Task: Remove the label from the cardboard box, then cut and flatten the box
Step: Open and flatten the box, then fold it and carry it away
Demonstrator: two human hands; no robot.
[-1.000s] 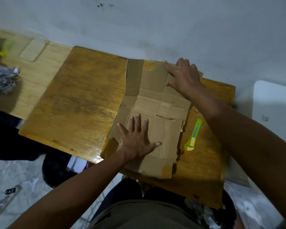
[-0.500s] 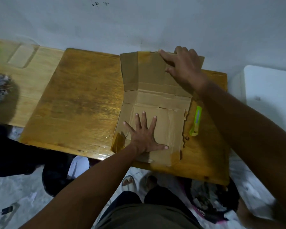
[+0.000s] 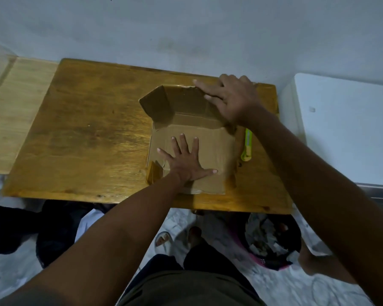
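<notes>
**Cardboard under both my palms**

The cut-open cardboard box [image 3: 210,149] lies on the wooden table [image 3: 93,133], its near panel flat while the far panel stands raised, with a side flap angled up at the far left. My left hand [image 3: 186,162] presses flat on the near panel, fingers straight and spread, thumb pointing right. My right hand [image 3: 230,100] rests on the top edge of the raised far panel, fingers extended leftward along it, not curled around it as far as I can see. Just right of the box, beneath my right forearm, a green utility knife [image 3: 247,149] lies on the table, partly hidden. Further right of that arm stands a white appliance [image 3: 345,129]. A paler wooden surface [image 3: 16,111] adjoins the table well left of my left hand. Below the table's near edge, under my right arm, sits a waste bin [image 3: 272,241] holding scraps.
</notes>
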